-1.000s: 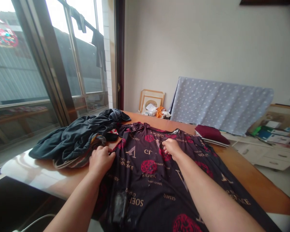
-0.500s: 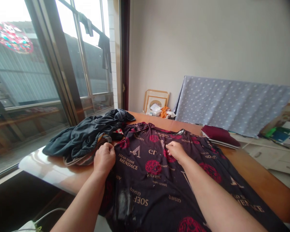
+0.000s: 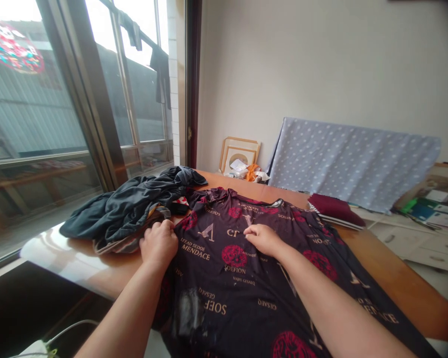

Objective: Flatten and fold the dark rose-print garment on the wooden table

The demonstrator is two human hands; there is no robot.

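Note:
A black shirt [image 3: 242, 293] printed with red roses and gold lettering lies spread flat on the wooden table [image 3: 395, 283]. My left hand [image 3: 159, 242] grips the shirt's left edge, fingers closed on the fabric. My right hand [image 3: 260, 237] rests palm down on the middle of the shirt, fingers stretched out flat towards the left. Both forearms reach in from the bottom of the view.
A heap of dark clothes [image 3: 127, 209] lies on the table left of the shirt, by the window [image 3: 59, 99]. A folded maroon cloth [image 3: 334, 209] sits at the far right. Picture frames [image 3: 239, 151] and a dotted blue board [image 3: 351, 159] lean on the wall.
My right hand has let go of its pinch and flattened on the shirt, sliding a little left. My left hand keeps its hold on the edge.

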